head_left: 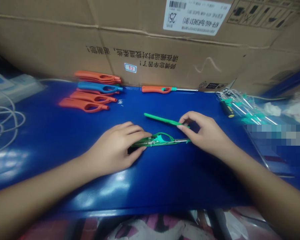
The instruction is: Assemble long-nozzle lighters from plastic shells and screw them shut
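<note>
Patterned cloth (160,228) in pink, white and black lay closest, below both sets of fingers and past the near edge of the blue table (150,190). Above it, the left hand (116,145) reached in with its thumb on the near side and its fingers on the far side of an opened green casing (150,142), pinching its left end. From those fingertips the casing ran rightward, its inner parts exposed around a finger loop, to a metal rod (181,141) that pointed toward the right hand (206,133). That hand's thumb and forefinger pinched the right end of a slim green strip (162,119), which slanted up and leftward above the casing; whether its other fingers touched the rod could not be told. Beyond the left fingers lay orange shells (81,104) and a blue shell (92,87), with tiny pale pieces (120,102) just beside them. Farther past both hands, an orange lighter (151,89) lay before a cardboard box (140,41). Right of the right fingers sat a black-and-yellow handle (227,110) and heaped metal rods (247,108).
</note>
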The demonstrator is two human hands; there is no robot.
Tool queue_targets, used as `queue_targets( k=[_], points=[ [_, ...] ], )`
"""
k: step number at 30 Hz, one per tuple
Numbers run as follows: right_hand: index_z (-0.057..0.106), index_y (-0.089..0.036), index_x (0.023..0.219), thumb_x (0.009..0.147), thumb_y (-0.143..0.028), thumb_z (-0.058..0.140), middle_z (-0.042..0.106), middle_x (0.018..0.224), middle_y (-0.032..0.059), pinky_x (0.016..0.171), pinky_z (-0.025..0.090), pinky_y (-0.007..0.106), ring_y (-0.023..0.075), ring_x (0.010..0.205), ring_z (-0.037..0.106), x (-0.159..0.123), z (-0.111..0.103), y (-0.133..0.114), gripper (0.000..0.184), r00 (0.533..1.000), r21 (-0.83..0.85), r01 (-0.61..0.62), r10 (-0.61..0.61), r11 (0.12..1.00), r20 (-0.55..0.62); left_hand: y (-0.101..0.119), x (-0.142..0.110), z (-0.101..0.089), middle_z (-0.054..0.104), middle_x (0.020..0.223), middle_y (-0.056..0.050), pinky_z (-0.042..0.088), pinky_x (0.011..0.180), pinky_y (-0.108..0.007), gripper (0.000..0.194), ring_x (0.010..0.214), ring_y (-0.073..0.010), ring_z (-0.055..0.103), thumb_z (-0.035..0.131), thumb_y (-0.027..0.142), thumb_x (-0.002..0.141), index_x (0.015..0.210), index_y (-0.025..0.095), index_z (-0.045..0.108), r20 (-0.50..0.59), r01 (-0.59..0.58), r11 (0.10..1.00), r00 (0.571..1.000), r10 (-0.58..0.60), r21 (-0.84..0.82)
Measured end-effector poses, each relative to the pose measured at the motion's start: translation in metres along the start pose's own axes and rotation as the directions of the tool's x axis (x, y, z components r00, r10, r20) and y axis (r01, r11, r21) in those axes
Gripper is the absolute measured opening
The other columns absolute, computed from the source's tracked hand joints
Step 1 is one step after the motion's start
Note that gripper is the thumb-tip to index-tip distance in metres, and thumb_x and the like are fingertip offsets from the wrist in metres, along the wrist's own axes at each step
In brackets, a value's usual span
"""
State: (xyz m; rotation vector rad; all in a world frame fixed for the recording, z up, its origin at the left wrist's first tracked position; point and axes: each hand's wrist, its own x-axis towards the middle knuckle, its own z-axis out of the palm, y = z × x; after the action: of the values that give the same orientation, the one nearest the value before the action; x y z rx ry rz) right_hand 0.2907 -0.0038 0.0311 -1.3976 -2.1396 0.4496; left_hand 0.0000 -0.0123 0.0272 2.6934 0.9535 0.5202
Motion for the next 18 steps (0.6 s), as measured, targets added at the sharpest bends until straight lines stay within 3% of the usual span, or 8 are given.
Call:
queue_targets(
  k=[4, 9, 13, 18],
  points=[
    [0.062, -0.02, 0.096, 0.09, -0.028, 0.066, 0.068, 0.083, 0.0036, 0.071, 0.054, 0.031, 0.0178, 0.076, 0.066, 0.0, 0.003, -0.007, 0.012, 0.982, 0.273, -0.134, 0.164, 0.953, -0.091, -0.002, 0.0, 0.002, 0.072, 0.115, -0.007, 0.053, 0.092, -0.038, 0.027, 0.103, -0.0223, 0.063, 0.059, 0.026, 0.098, 0.124, 0.021, 0.066, -0.069, -0.024, 0.999, 0.997, 0.021, -0.046],
    [0.059, -0.019, 0.12, 0.092, -0.025, 0.061, 0.064, 0.081, 0.0017, 0.065, 0.054, 0.028, 0.0153, 0.072, 0.064, -0.002, 0.004, -0.013, 0.029, 0.986, 0.43, -0.157, 0.162, 0.889, 0.023, 0.002, -0.002, -0.004, 0.064, 0.125, -0.011, 0.05, 0.099, -0.044, 0.039, 0.114, -0.0269, 0.058, 0.068, 0.031, 0.093, 0.131, 0.022, 0.061, -0.27, -0.018, 0.994, 0.962, 0.047, 0.108],
    [0.062, -0.018, 0.12, 0.095, -0.026, 0.056, 0.065, 0.085, 0.0036, 0.067, 0.055, 0.029, 0.0153, 0.074, 0.063, -0.003, 0.005, -0.02, 0.027, 0.982, 0.457, -0.177, 0.128, 0.872, 0.138, 0.003, -0.001, -0.007, 0.06, 0.136, -0.012, 0.046, 0.104, -0.05, 0.042, 0.123, -0.0312, 0.054, 0.066, 0.031, 0.095, 0.135, 0.022, 0.059, -0.212, -0.054, 0.98, 0.973, 0.095, 0.192],
    [0.064, -0.018, 0.119, 0.099, -0.027, 0.048, 0.067, 0.087, 0.005, 0.065, 0.055, 0.03, 0.0162, 0.075, 0.064, -0.005, 0.008, -0.021, 0.028, 0.981, 0.39, -0.144, 0.08, 0.91, 0.175, -0.002, -0.002, -0.003, 0.066, 0.123, -0.01, 0.05, 0.097, -0.043, 0.035, 0.112, -0.0253, 0.06, 0.06, 0.026, 0.099, 0.133, 0.02, 0.061, -0.153, -0.082, 0.989, 0.983, 0.1, 0.12]
  ],
)
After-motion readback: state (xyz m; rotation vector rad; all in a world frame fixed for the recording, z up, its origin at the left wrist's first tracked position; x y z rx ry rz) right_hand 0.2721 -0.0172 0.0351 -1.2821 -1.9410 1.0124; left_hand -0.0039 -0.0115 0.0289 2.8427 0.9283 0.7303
